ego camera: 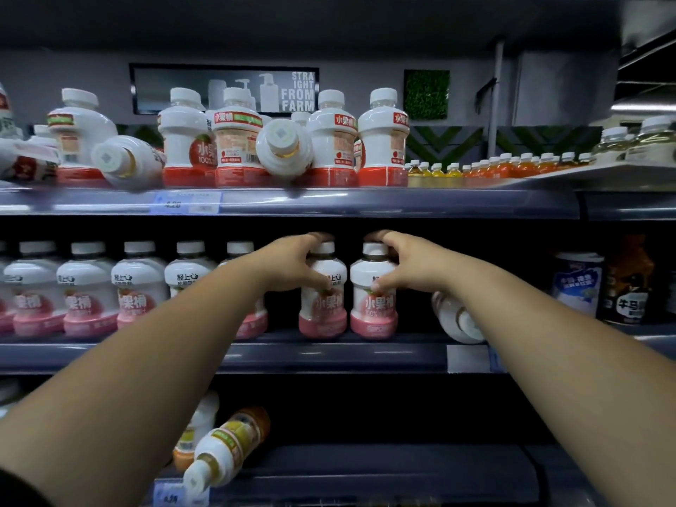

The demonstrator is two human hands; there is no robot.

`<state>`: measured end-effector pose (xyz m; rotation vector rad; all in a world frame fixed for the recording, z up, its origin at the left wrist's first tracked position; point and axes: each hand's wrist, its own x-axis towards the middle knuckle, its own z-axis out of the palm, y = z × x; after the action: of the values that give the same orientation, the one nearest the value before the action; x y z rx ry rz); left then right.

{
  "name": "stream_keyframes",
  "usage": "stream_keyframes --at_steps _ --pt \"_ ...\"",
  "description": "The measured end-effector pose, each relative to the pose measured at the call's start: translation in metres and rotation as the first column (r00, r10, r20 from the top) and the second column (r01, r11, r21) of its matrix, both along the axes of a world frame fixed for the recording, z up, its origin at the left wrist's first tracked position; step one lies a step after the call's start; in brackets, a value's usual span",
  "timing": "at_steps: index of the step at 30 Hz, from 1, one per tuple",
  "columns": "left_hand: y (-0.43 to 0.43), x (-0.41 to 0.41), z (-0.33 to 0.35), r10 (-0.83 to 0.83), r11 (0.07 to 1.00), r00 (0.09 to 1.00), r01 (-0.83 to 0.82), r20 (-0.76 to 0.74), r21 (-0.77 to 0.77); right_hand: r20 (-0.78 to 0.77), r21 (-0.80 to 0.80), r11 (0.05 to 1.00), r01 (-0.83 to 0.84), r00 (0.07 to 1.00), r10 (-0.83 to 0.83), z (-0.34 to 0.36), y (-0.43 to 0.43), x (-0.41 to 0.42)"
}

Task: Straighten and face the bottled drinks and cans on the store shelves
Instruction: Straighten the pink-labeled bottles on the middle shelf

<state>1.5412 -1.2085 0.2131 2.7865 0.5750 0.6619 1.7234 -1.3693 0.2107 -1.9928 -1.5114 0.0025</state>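
L hand [292,265] grips left pink bottle [322,309], R hand [406,265] grips right pink bottle [373,312]; I see both upright, just beside each other, mid shelf [329,354], labels fwd.

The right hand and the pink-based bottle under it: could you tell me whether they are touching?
Touching. The head view shows the right hand gripping the pink-based bottle, fingers curled over its cap and thumb on its label.

This is a shop. Long shelves [402,203] hold rows of the same drink bottles [87,287]. Little price tags [188,202] sit on the shelf fronts. A sign [224,88] hangs on the back wall.
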Motion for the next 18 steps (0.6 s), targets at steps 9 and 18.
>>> stream_keyframes --at_steps 9,18 --pt "0.018 -0.033 0.004 0.183 0.933 0.981 -0.151 -0.070 0.328 -0.037 0.115 0.993 -0.019 0.999 0.023 -0.014 0.033 -0.033" --pt "0.032 -0.046 0.009 -0.005 0.992 0.997 0.015 -0.077 0.122 -0.144 0.159 0.986 -0.041 0.988 0.065 -0.024 0.038 -0.037"
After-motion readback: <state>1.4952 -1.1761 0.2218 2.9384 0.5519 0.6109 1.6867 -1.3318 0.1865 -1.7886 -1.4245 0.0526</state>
